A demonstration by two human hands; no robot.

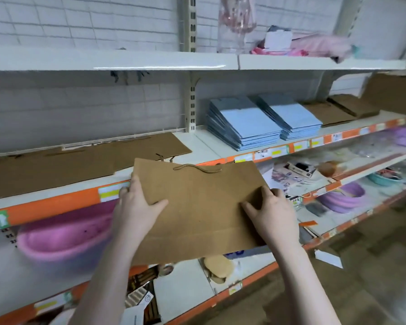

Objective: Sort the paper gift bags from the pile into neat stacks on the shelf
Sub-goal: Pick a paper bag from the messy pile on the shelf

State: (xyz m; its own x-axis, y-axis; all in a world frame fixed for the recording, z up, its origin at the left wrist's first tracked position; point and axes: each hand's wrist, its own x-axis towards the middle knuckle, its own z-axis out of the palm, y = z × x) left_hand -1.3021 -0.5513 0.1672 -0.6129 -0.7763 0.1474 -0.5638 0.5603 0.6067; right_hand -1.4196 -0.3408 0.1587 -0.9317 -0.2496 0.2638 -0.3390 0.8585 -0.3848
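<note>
Head view: two hands hold a flat brown paper bag in front of a shop shelf.

The left hand [136, 202] grips the brown bag's [197, 207] left edge, thumb on top and fingers curled beneath; the right hand [272, 214] clamps its right side the same way. The bag is held level, in the air, just short of the shelf [197, 146], its rope handle pointing toward the shelf. On that shelf, brown bags [56, 165] lie flat at left and two blue stacks [263, 123] sit at right. Risk, as I judge it: the bag could snag on the orange shelf edge [56, 202], or land skewed on the loosely spread brown bags and leave an untidy stack.
</note>
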